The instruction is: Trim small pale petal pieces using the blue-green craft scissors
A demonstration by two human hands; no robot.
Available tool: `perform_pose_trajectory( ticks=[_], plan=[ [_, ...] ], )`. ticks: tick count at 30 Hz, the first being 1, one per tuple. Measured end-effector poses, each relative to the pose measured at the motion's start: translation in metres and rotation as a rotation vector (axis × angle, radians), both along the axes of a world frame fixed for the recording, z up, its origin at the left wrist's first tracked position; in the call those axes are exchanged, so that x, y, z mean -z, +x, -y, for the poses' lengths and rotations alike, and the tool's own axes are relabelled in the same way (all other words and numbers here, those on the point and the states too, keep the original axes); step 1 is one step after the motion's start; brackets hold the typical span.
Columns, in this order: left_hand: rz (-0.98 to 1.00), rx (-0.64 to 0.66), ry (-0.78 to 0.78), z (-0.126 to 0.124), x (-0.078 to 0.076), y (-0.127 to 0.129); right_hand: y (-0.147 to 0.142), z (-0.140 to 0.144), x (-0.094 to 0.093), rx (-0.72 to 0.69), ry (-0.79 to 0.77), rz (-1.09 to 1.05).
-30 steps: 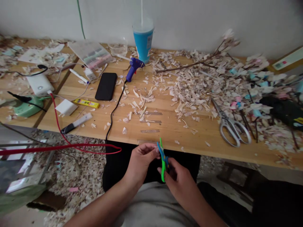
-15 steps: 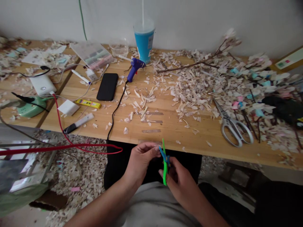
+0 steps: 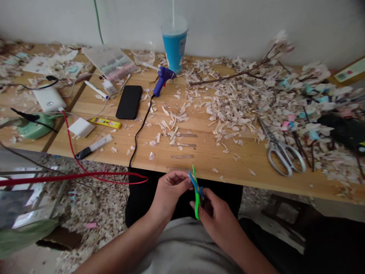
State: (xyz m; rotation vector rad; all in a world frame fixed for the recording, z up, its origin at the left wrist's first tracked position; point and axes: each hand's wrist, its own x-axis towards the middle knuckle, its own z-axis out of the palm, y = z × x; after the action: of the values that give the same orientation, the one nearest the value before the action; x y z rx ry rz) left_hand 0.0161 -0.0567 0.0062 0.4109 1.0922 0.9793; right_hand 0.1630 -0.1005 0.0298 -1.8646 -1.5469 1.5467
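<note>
Just beyond my lap, below the table's front edge, both hands work close together. My left hand (image 3: 173, 190) is closed in a pinch on a small pale piece, mostly hidden by the fingertips. Green and blue scissors (image 3: 197, 192) are in my right hand (image 3: 214, 211), its fingers wrapped round the handles. Their blades point up and away from me, slightly parted, with the blue blade beside my left fingertips. Whether the blades touch the pale piece I cannot tell.
Pale petal-like scraps (image 3: 228, 102) cover much of the wooden table (image 3: 211, 152). Large metal scissors (image 3: 281, 152) lie right. A purple glue gun (image 3: 162, 80), a blue cup (image 3: 175, 47), a black phone (image 3: 129, 102) and a cutter knife (image 3: 95, 146) lie or stand farther left. A red cable (image 3: 114, 176) hangs near my left arm.
The green and blue scissors have shifted slightly left and up, their blades tilting more to the left. My left hand keeps its pinch almost in place.
</note>
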Motion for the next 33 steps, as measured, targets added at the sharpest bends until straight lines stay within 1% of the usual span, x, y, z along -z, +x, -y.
perform_pose_trajectory(
  ticks=[5, 15, 23, 28, 31, 33],
  plan=[
    [-0.019, 0.011, 0.013, -0.003, -0.002, -0.001, -0.001, -0.001, 0.002, -0.007, 0.020, 0.016],
    [-0.060, 0.091, 0.019, -0.005, -0.003, -0.007, 0.004, 0.002, 0.011, -0.021, 0.074, 0.091],
    [-0.127, 0.191, 0.065, -0.010, -0.005, -0.014, 0.006, 0.001, 0.009, -0.039, 0.069, 0.104],
    [-0.122, 0.258, 0.124, -0.013, -0.006, -0.022, 0.014, -0.001, 0.009, -0.095, 0.084, 0.076],
    [-0.103, 0.263, 0.135, -0.013, -0.007, -0.025, 0.017, -0.002, 0.010, -0.121, 0.070, 0.059],
    [-0.075, 0.236, 0.110, -0.012, -0.008, -0.024, 0.018, -0.002, 0.011, -0.131, 0.059, 0.049]
  ],
)
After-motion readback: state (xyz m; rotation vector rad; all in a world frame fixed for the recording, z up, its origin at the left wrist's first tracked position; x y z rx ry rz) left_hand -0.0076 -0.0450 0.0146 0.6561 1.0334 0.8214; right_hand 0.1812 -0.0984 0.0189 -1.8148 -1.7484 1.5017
